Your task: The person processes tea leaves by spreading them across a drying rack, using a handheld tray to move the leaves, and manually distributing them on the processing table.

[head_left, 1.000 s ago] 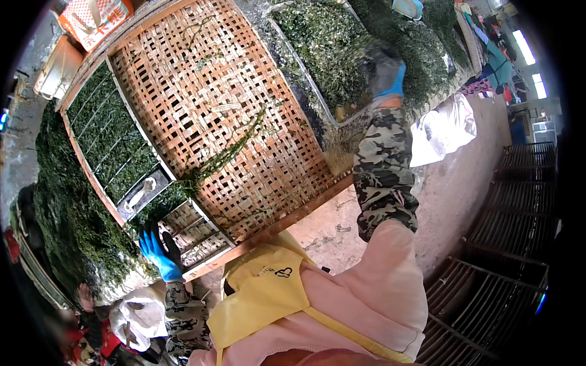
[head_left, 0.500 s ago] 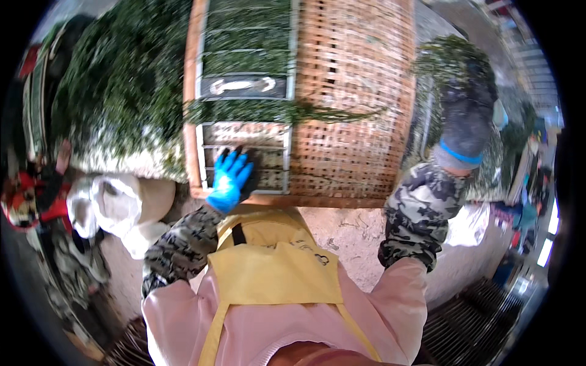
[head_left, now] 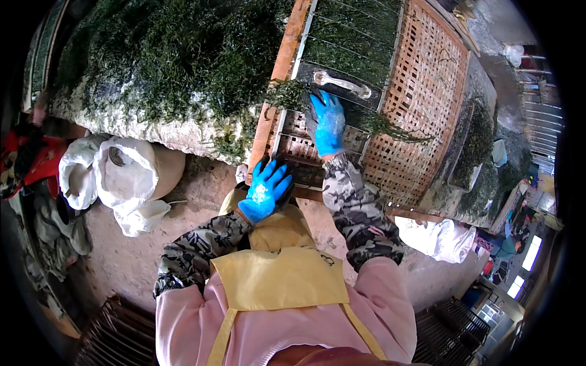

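Note:
My left hand (head_left: pixel 262 190), in a blue and dark glove, is open with fingers spread at the near left corner of a wooden-edged woven tray (head_left: pixel 420 73). My right hand (head_left: pixel 328 125), gloved the same way, lies over a metal rack (head_left: pixel 293 113) on the tray, fingers extended just below a dark plate with a white handle (head_left: pixel 342 84). Dark green seaweed strands (head_left: pixel 400 129) trail out on the right of that hand, and a small clump (head_left: pixel 284 94) sits at its left. More seaweed (head_left: pixel 354 39) fills the rack's far part. What lies under my right palm is hidden.
A large seaweed heap (head_left: pixel 177 55) covers the surface on the left. White sacks (head_left: pixel 125 174) stand below it, and another white bag (head_left: pixel 433 238) lies at the right. A tray edge with more seaweed (head_left: pixel 473 143) is beyond the woven tray. Another person's red clothing (head_left: pixel 39 165) shows far left.
My right hand has come from the seaweed at the far right onto the rack. My left hand has drawn back to the tray's near edge. The view has turned, tilting the tray.

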A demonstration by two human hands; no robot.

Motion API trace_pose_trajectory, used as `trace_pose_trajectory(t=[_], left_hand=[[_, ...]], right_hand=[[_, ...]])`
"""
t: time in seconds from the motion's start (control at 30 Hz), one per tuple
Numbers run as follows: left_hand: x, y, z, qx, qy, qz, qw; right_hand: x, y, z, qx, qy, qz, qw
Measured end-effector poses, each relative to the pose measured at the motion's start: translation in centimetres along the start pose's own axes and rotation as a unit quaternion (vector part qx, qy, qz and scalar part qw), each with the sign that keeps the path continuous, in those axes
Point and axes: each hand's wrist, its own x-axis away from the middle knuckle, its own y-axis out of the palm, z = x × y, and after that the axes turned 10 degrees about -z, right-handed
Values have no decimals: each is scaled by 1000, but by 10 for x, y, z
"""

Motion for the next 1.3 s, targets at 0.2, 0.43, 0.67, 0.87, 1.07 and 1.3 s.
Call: trace_pose_trajectory(t=[0.2,0.43,0.67,0.87,1.07,1.3], left_hand=[[-87,-23,-44,-106,-52,-4,993],[-125,-14,-82,-158,-52,-40,985],[-114,-3,-78,-181,-63,-6,981],[-139,-18,-50,-184,-70,-79,977],[-130,-12,-58,-213,-58,-46,974],[-71,-11,-22,-121,-60,-38,990]], right_hand=[[-7,-18,-15,-269,151,-33,951],[8,-11,35,-520,208,84,824],[35,-50,57,-194,178,88,961],[39,-91,55,-46,103,131,985],[56,-39,97,-472,199,66,856],[77,-56,60,-719,316,73,615]])
